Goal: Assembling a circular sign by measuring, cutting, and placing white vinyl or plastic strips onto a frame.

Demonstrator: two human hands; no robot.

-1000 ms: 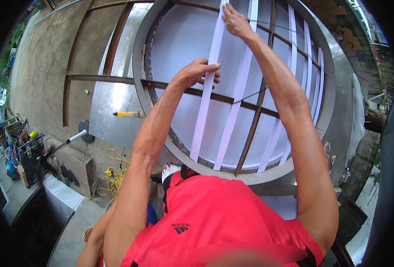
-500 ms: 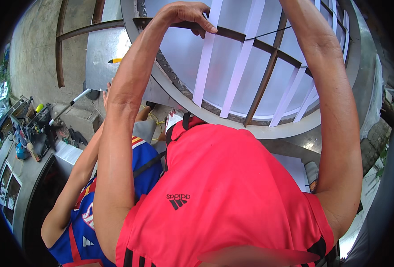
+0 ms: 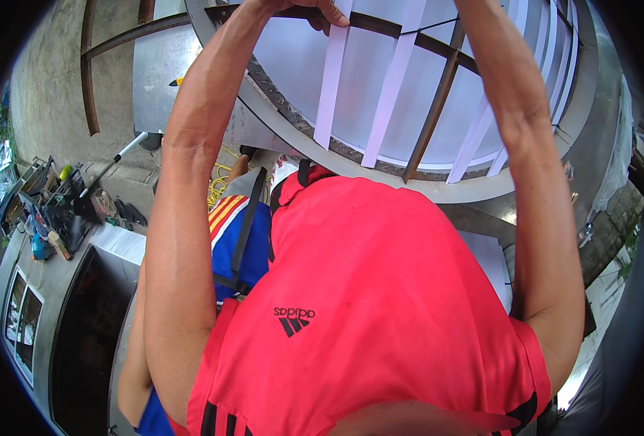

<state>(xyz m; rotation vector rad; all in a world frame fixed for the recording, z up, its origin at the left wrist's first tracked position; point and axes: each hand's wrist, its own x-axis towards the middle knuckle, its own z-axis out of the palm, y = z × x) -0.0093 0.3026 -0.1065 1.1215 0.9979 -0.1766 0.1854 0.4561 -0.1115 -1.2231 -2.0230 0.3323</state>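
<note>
Because the head view has tipped, the round frame [image 3: 467, 192] sits higher in it than a second ago, so the left hand [image 3: 323, 6] is cut by the upper edge and the right hand has gone out of sight beyond it. A second ago that right hand was at the far part of the white strip [image 3: 330, 87]; only the right forearm [image 3: 518, 109] shows now, and there is no telling whether its fingers are spread, closed or holding anything. For the work, this leaves the left hand as the one contact that can be checked, with the strip's far end out of view.

Left thumb [image 3: 336, 14] lies over the strip where it crosses a dark metal bar [image 3: 373, 25], much as half a second ago. The other fingers curl in by the strip's left edge, a narrow gap from the thumb; they may be pinching it, but with the hand cropped that is hard to judge. From the thumb the strip runs down across the frame, its near end close to the inner edge. A second white strip [image 3: 390, 102] lies to its right, apart from the hand
</note>
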